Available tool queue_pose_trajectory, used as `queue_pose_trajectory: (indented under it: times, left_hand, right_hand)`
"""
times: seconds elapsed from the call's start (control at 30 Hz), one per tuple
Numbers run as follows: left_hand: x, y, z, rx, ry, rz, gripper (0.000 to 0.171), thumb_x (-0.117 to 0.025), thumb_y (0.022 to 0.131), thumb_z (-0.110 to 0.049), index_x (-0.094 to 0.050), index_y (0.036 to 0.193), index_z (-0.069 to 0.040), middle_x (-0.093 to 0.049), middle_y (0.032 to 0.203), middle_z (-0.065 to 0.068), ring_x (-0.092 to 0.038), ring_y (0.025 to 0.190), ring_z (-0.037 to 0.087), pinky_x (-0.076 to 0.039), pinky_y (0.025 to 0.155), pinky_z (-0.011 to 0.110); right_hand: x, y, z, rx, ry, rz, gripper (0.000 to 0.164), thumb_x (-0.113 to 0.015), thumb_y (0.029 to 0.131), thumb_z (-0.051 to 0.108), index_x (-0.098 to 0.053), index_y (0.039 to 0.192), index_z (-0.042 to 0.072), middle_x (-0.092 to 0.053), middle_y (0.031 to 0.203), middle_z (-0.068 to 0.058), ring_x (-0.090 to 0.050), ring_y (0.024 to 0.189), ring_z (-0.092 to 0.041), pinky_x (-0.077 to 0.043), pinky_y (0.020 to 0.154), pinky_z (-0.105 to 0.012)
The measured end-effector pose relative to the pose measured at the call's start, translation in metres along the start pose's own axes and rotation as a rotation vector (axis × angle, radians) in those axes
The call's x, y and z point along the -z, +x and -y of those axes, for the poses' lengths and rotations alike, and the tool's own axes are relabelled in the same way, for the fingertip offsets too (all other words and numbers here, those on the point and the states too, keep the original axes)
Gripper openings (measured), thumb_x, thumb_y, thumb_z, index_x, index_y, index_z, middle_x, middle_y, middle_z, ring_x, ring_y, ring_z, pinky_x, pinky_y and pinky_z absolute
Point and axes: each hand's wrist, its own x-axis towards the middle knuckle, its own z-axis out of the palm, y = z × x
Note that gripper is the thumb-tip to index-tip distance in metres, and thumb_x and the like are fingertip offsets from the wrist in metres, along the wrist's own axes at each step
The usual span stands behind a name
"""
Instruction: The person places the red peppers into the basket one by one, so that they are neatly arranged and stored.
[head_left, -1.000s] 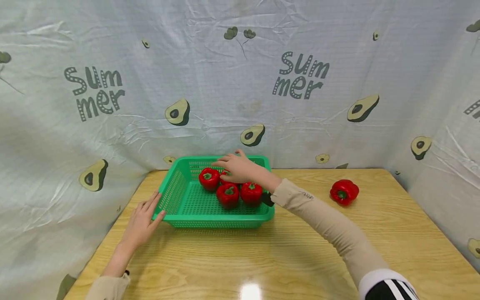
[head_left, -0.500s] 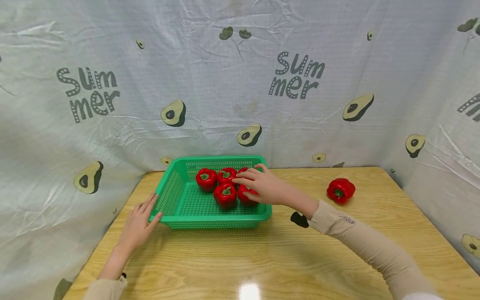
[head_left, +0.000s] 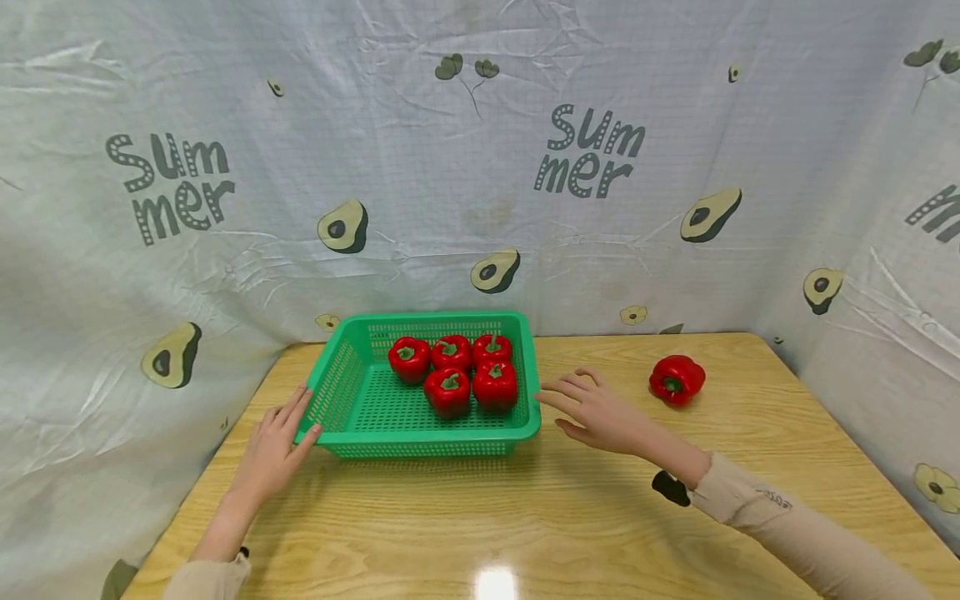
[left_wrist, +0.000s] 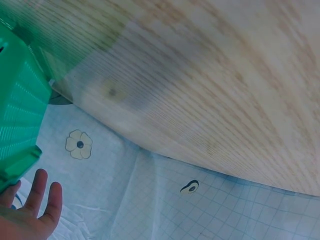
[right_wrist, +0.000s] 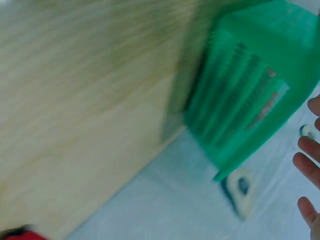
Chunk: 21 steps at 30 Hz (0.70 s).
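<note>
A green plastic basket (head_left: 420, 437) stands toward the back of the wooden table, with several red bell peppers (head_left: 447, 394) grouped in its middle and right side. My left hand (head_left: 266, 454) rests against the basket's left rim, its fingers fairly straight. The left wrist view shows some of its fingers (left_wrist: 37, 192) by the green rim. Just off the basket's right side, my right hand (head_left: 600, 414) hovers with loosely extended fingers and nothing in it. Another red bell pepper (head_left: 677, 381) lies on the table to the right, beyond that hand.
The wooden table (head_left: 420, 525) reaches to a white curtain (head_left: 420, 150) printed with avocados, which hangs along the back and sides. A dark wrist strap piece (head_left: 671, 489) hangs below the right wrist.
From above the peppers in the basket, my right hand has moved right and out past the rim, uncovering the peppers at the right. My left hand has stayed on the left rim.
</note>
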Motion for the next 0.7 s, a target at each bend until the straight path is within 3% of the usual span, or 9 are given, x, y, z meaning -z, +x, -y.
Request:
queue_pose_trajectory:
  times: [0.13,0.4,0.7]
  left_hand:
    - [0.0,0.001,-0.001,-0.002,0.001,-0.001,0.054,-0.045,0.093,-0.028,-0.033,0.137,0.001,-0.033,0.14,0.022,-0.042,0.104,0.041,-0.033,0.079,0.055]
    - [0.0,0.001,-0.002,-0.008,0.003,-0.009,0.054,-0.045,0.093,-0.028,-0.033,0.137,0.0,-0.034,0.139,0.022,-0.043,0.103,0.041,-0.033,0.077,0.055]
    - [-0.001,0.0,0.0,-0.009,-0.003,-0.011,0.054,-0.045,0.093,-0.028,-0.032,0.137,0.0,-0.033,0.14,0.022,-0.042,0.105,0.041,-0.032,0.081,0.055]
  right_hand:
    - [-0.004,-0.029,-0.012,-0.025,-0.016,-0.032,0.055,-0.076,0.066,0.014,-0.057,0.117,0.01,-0.06,0.111,-0.005,-0.051,0.099,-0.021,-0.033,0.087,-0.043]
    - [-0.005,-0.083,-0.038,-0.063,-0.115,-0.011,0.062,-0.081,0.056,0.012,-0.057,0.113,0.007,-0.061,0.108,-0.01,-0.054,0.095,-0.026,-0.036,0.082,-0.045]
    - [-0.003,-0.126,-0.066,-0.099,-0.18,0.042,0.072,-0.083,0.051,0.011,-0.054,0.117,0.003,-0.057,0.114,-0.015,-0.049,0.102,-0.031,-0.032,0.083,-0.047]
